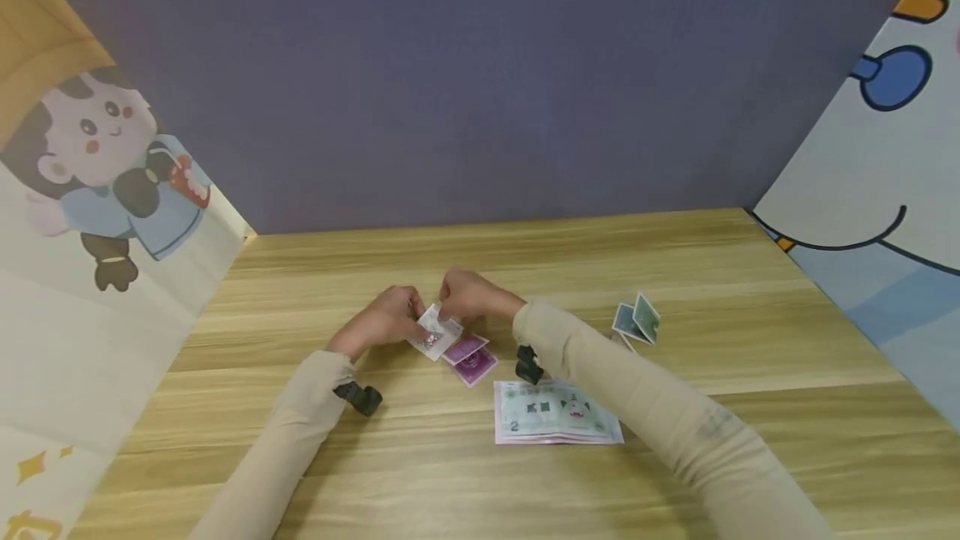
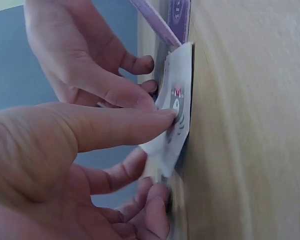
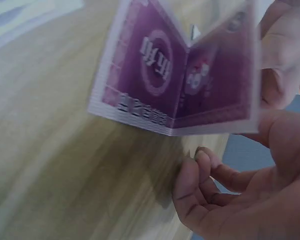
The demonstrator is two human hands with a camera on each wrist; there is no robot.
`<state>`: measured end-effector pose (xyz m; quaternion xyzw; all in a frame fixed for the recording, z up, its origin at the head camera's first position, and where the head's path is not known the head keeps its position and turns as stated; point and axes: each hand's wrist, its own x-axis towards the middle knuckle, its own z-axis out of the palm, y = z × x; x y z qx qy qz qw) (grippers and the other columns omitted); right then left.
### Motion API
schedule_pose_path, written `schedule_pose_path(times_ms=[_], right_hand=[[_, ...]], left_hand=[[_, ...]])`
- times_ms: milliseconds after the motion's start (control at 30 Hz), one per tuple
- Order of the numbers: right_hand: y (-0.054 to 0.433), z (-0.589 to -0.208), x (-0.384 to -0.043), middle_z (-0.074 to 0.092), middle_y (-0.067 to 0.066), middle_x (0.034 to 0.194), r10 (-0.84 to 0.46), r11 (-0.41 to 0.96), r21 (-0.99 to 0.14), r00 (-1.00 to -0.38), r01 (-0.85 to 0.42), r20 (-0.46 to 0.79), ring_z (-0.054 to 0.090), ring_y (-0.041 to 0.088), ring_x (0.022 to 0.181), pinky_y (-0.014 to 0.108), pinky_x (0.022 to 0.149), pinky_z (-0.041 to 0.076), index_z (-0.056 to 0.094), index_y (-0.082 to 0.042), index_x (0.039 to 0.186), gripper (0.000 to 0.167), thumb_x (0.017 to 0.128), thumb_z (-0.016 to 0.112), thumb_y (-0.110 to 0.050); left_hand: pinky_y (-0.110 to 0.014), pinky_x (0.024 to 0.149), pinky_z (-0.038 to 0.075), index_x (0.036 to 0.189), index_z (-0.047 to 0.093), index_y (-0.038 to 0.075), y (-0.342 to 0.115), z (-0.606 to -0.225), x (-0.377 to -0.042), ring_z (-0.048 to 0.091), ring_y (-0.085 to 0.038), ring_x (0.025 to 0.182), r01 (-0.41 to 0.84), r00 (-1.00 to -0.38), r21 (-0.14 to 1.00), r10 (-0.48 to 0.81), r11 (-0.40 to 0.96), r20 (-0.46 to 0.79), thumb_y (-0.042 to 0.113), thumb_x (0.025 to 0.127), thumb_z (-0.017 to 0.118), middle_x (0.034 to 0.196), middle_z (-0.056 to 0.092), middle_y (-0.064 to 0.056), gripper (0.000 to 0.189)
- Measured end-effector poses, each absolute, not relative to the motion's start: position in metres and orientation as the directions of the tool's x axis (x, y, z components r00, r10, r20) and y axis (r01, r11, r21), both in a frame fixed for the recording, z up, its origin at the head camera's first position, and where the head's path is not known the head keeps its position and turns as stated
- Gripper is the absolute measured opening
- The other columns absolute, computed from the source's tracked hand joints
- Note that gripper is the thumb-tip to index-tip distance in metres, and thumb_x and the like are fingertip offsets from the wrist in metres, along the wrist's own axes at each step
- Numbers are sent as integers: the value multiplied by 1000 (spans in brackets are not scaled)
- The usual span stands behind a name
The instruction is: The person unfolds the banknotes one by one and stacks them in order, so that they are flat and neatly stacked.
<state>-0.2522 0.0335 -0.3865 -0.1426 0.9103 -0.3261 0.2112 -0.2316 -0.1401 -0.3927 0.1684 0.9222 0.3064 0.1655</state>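
— What is in shot, by count?
— Two hands and one pale note (image 1: 442, 338) at the surface's (image 1: 420, 473) middle, pinched by the fingers of both the left hand (image 1: 387, 315) and the right hand (image 1: 470, 294); one folded purple note (image 1: 474, 365) just beside it, one folded green note (image 1: 647, 317) near the right sleeve (image 1: 645, 390), one stack of notes (image 1: 558, 415)
— And the held note?
— White, bent, bearing a grey-and-white figure with a pink spot under the left thumb
— Any writing?
— "2" on the stack; the purple note's ringed characters are too blurred to read
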Motion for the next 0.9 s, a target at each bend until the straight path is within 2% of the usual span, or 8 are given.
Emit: schedule_pose_path(times_ms=[200, 300, 467, 533, 667, 767, 900], right_hand=[[37, -388, -249, 58, 0, 74, -434, 722, -671, -867, -171, -246, 53, 12, 64, 21, 55, 47, 64, -3, 80, 10, 83, 73, -6], [41, -388, -251, 58, 2, 73, -475, 684, -698, -856, -212, -205, 52, 12, 63, 21, 55, 45, 64, -2, 82, 12, 86, 73, -8], [51, -385, -256, 59, 5, 70, -515, 575, -782, -849, -240, -118, 55, 18, 60, 22, 50, 44, 59, -6, 78, 18, 90, 72, -9], [55, -382, -257, 62, 9, 72, -535, 535, -804, -840, -258, -87, 59, 26, 64, 23, 51, 44, 60, -6, 78, 18, 91, 72, -10], [63, -374, -259, 66, 13, 76, -571, 476, -828, -820, -297, -34, 63, 42, 74, 35, 57, 51, 64, -3, 79, 17, 93, 70, -11], [68, -366, -258, 68, 10, 76, -578, 451, -834, -816, -317, -3, 63, 46, 77, 42, 60, 53, 68, -2, 84, 13, 94, 70, -11], [75, -355, -253, 69, 5, 76, -568, 443, -828, -822, -344, 38, 64, 44, 76, 31, 56, 54, 72, -3, 90, 10, 93, 70, -12]], left_hand=[[-28, 64, 52, 94, 57, 0, -138, -393, -232, 60, -20, 76, 228, -895, 670, 423, 707, -143, -4, 79, 75, 87, 65, -12, 24], [-27, 60, 51, 97, 58, 1, -139, -391, -234, 61, -20, 72, 230, -905, 681, 411, 695, -114, -4, 81, 74, 85, 66, -12, 22], [-31, 63, 54, 104, 63, 0, -145, -385, -236, 64, -20, 75, 253, -912, 725, 408, 641, -43, 3, 87, 72, 88, 69, -12, 19], [-36, 66, 57, 105, 64, 0, -148, -382, -235, 66, -23, 76, 240, -913, 759, 406, 605, -35, 5, 89, 71, 89, 70, -13, 18], [-46, 67, 59, 109, 63, -4, -152, -375, -234, 68, -33, 73, 229, -911, 817, 413, 530, -13, 5, 92, 69, 90, 71, -16, 20], [-44, 65, 59, 110, 63, -5, -150, -369, -233, 68, -34, 72, 256, -909, 826, 417, 502, 28, 6, 93, 69, 89, 71, -16, 21], [-35, 62, 59, 108, 64, -5, -145, -360, -229, 69, -26, 73, 291, -903, 838, 423, 462, 80, 5, 93, 69, 90, 71, -16, 19]])
